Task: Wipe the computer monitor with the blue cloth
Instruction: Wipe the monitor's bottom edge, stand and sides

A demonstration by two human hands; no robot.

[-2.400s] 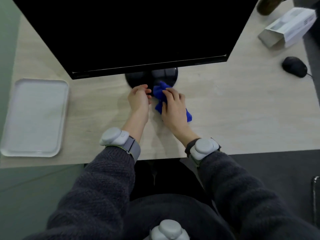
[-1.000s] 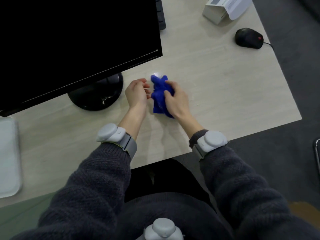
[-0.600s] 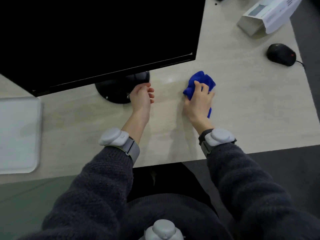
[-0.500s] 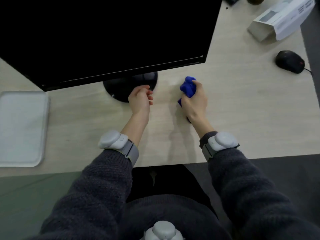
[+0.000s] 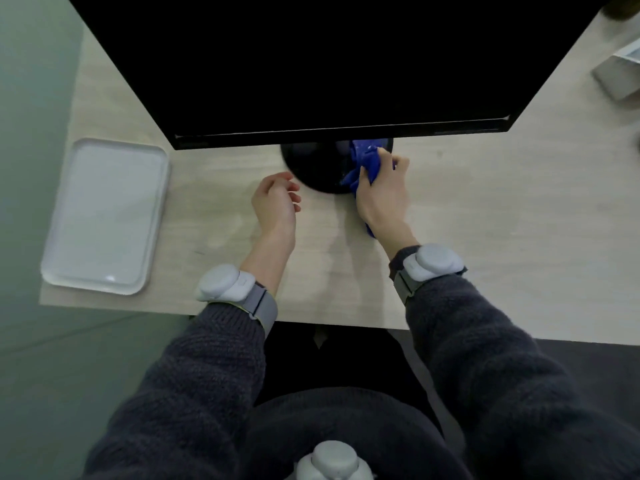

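The black computer monitor [image 5: 329, 64] fills the top of the head view, its screen dark and its lower edge just above my hands. Its round black base [image 5: 311, 168] stands on the light wooden desk [image 5: 502, 220]. My right hand [image 5: 381, 192] grips the bunched blue cloth [image 5: 365, 161], which lies against the right side of the base, under the screen's lower edge. My left hand [image 5: 277, 202] hovers just left of the base, fingers loosely curled, holding nothing.
A white rectangular tray [image 5: 104, 216] lies at the desk's left end. A pale box [image 5: 620, 74] shows partly at the right edge. The desk's near edge runs just beyond my wrists, with dark floor to the right.
My right hand has carried the blue cloth from the open desk surface to the monitor base. My left hand has come off the base to its left. The view has shifted.
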